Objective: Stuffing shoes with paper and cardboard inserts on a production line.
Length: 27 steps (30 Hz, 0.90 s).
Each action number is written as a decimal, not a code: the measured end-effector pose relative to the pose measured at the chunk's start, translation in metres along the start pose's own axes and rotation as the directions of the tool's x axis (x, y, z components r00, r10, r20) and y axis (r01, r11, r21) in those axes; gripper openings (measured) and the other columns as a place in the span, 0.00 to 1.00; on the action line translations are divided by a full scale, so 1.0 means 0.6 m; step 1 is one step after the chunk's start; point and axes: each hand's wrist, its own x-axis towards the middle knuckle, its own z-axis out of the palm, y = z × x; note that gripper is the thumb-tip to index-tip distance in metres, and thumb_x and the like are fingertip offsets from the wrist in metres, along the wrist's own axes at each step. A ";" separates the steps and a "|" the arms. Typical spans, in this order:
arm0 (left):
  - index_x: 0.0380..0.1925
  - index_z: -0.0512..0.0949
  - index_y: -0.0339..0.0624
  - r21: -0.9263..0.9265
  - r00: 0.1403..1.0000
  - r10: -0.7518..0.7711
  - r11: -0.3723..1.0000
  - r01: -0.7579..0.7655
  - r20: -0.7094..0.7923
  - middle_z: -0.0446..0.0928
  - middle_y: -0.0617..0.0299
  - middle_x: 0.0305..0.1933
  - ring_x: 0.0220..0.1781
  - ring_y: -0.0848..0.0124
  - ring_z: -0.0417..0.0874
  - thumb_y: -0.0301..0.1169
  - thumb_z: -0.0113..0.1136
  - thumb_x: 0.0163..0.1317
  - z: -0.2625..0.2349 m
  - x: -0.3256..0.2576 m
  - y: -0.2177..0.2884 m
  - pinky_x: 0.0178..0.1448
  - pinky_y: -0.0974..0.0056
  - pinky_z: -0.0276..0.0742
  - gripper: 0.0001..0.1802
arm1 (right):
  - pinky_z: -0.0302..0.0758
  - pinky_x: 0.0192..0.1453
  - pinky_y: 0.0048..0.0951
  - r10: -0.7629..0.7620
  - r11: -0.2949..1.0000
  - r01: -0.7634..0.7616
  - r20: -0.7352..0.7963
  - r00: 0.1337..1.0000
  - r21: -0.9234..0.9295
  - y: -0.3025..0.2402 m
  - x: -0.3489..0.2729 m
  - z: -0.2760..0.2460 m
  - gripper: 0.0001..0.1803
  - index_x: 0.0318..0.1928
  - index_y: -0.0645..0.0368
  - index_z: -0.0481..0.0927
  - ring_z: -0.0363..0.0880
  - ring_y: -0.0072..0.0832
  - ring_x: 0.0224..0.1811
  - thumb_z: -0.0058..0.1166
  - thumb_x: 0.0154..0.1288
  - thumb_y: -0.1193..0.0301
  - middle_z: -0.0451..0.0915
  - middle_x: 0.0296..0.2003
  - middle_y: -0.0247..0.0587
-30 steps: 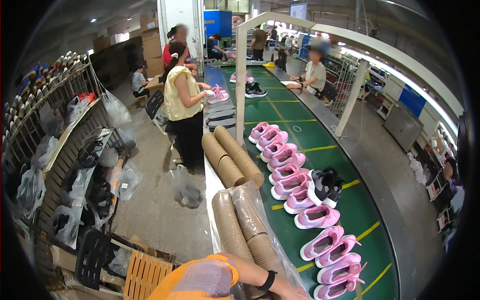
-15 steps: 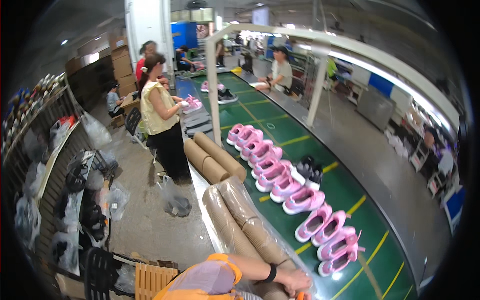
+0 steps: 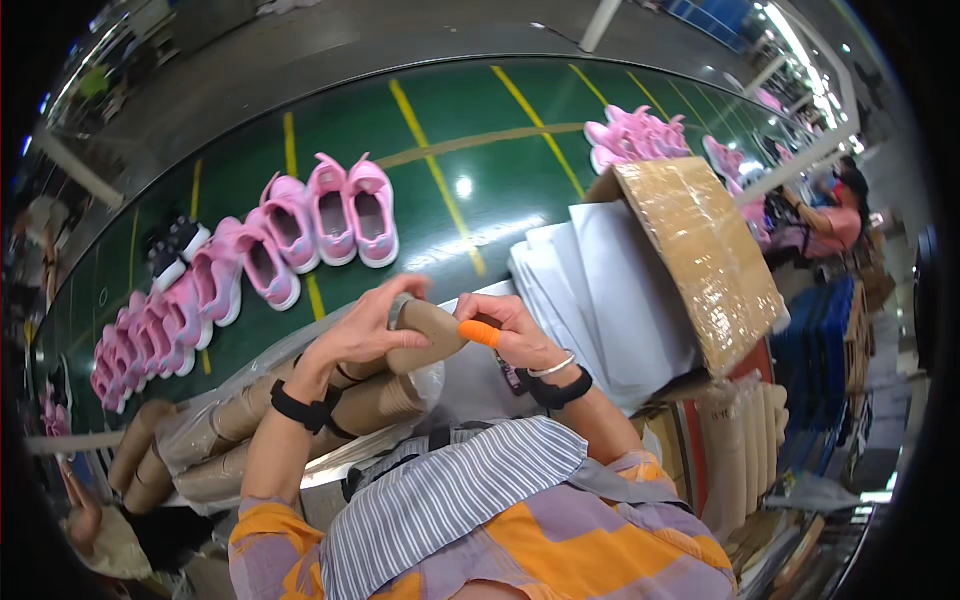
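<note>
My left hand [image 3: 362, 328] and my right hand [image 3: 508, 332] are both closed on a brown moulded paper insert [image 3: 425, 332], held just above the near edge of the green conveyor belt [image 3: 450, 170]. An orange finger cot covers one fingertip of my right hand. Each wrist carries a black band. Under my left forearm lie long stacks of the same brown inserts [image 3: 250, 420] in clear plastic bags. Pink shoes [image 3: 320, 215] stand in a row on the belt beyond my hands.
A pile of white paper sheets [image 3: 600, 290] and a taped cardboard flap [image 3: 700, 250] lie to the right. More pink shoes [image 3: 640, 135] sit further along, and a black pair [image 3: 175, 250] to the left. Another person [image 3: 830, 215] works at the far right.
The view has swung from looking along the line to looking down at the belt. Both my hands have come up and taken hold of a brown insert.
</note>
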 end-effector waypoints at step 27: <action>0.53 0.69 0.37 -0.800 0.941 -0.333 0.580 0.155 -0.059 0.76 0.63 0.44 0.45 0.75 0.77 0.27 0.58 0.61 0.258 0.146 0.023 0.51 0.68 0.74 0.20 | 0.68 0.59 0.31 -0.545 0.182 -0.212 -0.278 0.791 -0.960 0.042 -0.152 -0.305 0.07 0.38 0.64 0.79 0.74 0.38 0.54 0.52 0.58 0.81 0.78 0.45 0.47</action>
